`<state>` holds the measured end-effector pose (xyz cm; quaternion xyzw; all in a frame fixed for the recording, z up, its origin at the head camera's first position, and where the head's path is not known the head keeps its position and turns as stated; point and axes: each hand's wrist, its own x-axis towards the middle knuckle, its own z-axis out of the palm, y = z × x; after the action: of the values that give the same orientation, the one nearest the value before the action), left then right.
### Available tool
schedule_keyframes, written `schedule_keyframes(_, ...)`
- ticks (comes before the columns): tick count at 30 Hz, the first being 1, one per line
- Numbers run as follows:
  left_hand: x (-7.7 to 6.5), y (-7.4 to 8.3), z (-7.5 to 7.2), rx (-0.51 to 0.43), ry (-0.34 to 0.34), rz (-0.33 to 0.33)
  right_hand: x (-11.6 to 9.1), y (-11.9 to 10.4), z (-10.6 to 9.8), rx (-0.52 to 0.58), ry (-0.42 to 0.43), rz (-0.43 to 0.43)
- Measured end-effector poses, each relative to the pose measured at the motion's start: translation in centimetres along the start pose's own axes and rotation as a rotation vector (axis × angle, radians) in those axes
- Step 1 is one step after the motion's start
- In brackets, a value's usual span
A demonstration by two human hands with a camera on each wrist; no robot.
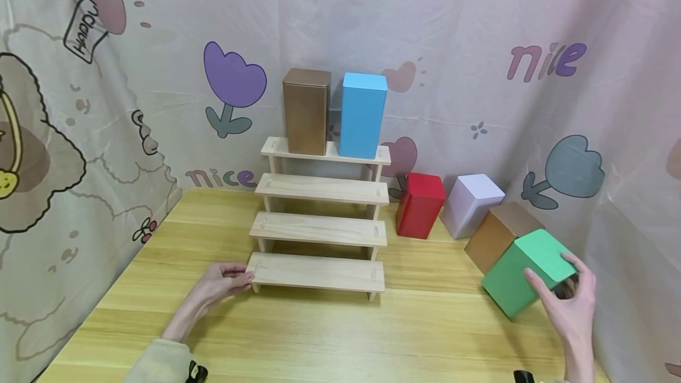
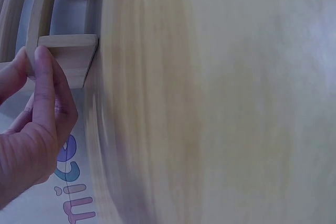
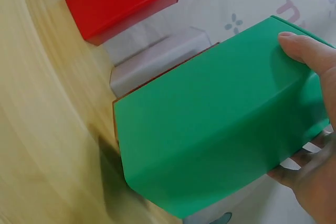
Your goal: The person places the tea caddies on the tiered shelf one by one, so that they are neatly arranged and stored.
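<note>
A wooden four-step display stand (image 1: 319, 270) stands on the table. My left hand (image 1: 220, 282) pinches the left end of its lowest step between thumb and fingers, as the left wrist view (image 2: 44, 98) also shows. At the right, my right hand (image 1: 571, 300) grips a green box (image 1: 524, 276) by its upper end, thumb on one side and fingers round the other. The box leans, its lower end close over the table, and overlaps an orange-brown box (image 1: 492, 238) behind it. On the top step are a brown box (image 1: 307, 114) and a blue box (image 1: 363, 117), both upright.
Right of the stand, a red box (image 1: 420, 205) and a pale lilac box (image 1: 468, 208) stand along the table's back edge. A printed curtain (image 1: 452, 28) hangs behind and round both sides. Light wood table (image 1: 425, 330) stretches in front of the stand.
</note>
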<state>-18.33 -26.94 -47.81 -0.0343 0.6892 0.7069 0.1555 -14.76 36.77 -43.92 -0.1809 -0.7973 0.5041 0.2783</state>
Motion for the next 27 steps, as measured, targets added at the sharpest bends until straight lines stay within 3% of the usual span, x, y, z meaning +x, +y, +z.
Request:
schedule_keyframes(9,0.0,0.0,0.1,0.003,0.010,-0.004,-0.3,-2.0,0.1,0.000,0.003,-0.074)
schedule_keyframes(27,0.0,0.0,0.1,0.003,0.018,-0.013,-0.2,-4.8,0.3,-0.018,-0.043,-0.118)
